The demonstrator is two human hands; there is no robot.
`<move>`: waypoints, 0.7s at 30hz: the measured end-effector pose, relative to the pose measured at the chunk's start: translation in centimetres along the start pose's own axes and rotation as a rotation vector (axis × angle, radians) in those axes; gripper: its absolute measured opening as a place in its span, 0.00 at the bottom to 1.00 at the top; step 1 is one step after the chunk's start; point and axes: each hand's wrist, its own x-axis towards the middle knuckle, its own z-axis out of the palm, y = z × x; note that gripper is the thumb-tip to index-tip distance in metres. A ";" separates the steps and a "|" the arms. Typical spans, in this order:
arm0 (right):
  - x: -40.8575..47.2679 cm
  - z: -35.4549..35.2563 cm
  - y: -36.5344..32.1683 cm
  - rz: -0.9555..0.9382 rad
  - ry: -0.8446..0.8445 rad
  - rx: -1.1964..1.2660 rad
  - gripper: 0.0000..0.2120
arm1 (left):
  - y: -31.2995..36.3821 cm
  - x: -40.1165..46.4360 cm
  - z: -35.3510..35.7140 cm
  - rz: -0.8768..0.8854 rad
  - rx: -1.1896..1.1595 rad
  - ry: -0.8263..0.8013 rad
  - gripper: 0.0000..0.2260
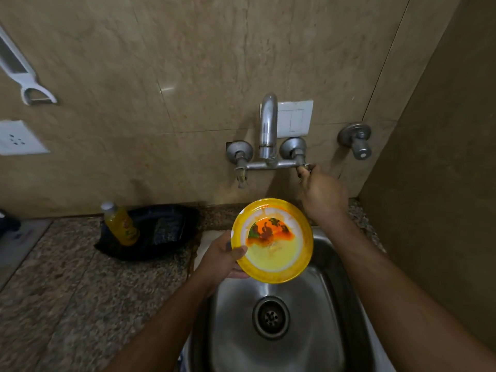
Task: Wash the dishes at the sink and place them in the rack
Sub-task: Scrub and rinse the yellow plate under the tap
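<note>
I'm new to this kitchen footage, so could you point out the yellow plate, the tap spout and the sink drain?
yellow plate [279,253]: head view, pale middle of the dish.
tap spout [268,124]: head view, upright chrome pipe.
sink drain [271,317]: head view, centre of the strainer.

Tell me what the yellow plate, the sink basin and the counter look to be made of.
Yellow plate: probably melamine or plastic; glossy, with a printed orange picture and a soft sheen.
Sink basin: stainless steel by the look; brushed grey with blurred reflections and a metal drain.
Counter: seemingly polished granite; speckled brown and grey grain.
</note>
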 end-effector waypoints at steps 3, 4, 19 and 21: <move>-0.1 -0.1 0.0 0.042 -0.013 0.112 0.17 | -0.2 0.0 0.0 -0.006 0.002 -0.004 0.17; -0.1 -0.2 -0.1 0.070 -0.016 0.152 0.17 | -0.2 0.1 0.0 -0.009 0.002 -0.009 0.16; -0.2 0.0 0.1 0.117 -0.073 0.433 0.14 | -0.2 -0.3 -0.3 -0.015 -0.014 -0.041 0.16; -0.7 0.4 0.4 0.184 -0.145 0.615 0.15 | -0.1 -0.2 -0.5 -0.025 -0.001 -0.036 0.15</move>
